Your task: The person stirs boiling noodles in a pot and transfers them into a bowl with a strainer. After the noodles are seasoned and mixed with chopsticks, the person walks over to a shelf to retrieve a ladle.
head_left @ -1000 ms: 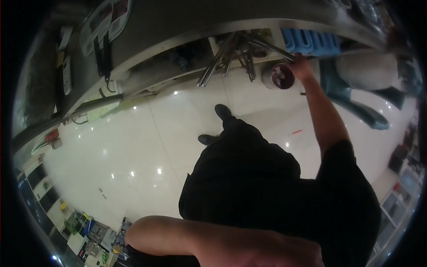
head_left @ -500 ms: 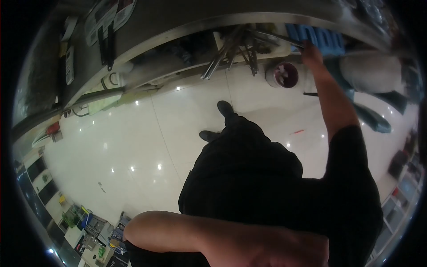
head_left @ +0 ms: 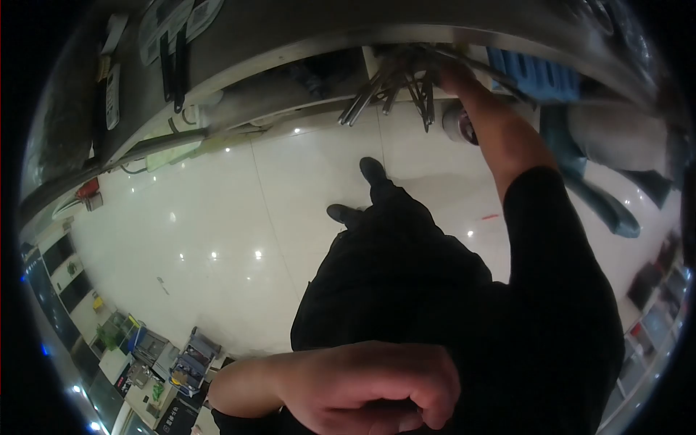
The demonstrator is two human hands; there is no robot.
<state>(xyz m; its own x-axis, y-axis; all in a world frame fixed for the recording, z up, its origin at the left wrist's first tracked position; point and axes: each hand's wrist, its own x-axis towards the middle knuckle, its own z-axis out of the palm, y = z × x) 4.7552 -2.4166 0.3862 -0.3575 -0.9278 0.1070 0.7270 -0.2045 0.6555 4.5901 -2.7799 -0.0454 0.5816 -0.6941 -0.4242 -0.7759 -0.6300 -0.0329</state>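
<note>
My right hand (head_left: 454, 77) reaches under the counter, into a cluster of thin metal rods (head_left: 391, 90) whose ends stick out over the shelf edge. Its fingers are dim and hidden among the rods, so I cannot make out their grip. A long dark metal bar (head_left: 493, 72) slants just beyond that hand. Below my right wrist, a round bucket (head_left: 455, 125) stands on the floor, partly covered by the forearm. My left hand (head_left: 377, 388) is held close in front of my body, its fingers curled in with nothing visible in them.
A metal counter (head_left: 290, 43) runs across the top, with black-handled utensils (head_left: 174, 69) on its left. Blue slotted crates (head_left: 536, 72) sit on the shelf at right. Beside them stands a grey-green container (head_left: 609, 130). A red strip (head_left: 491, 217) lies on the tiled floor (head_left: 217, 217).
My right hand has moved left from the bar's end near the blue crates into the rod cluster. My left hand has come further into view and shifted left.
</note>
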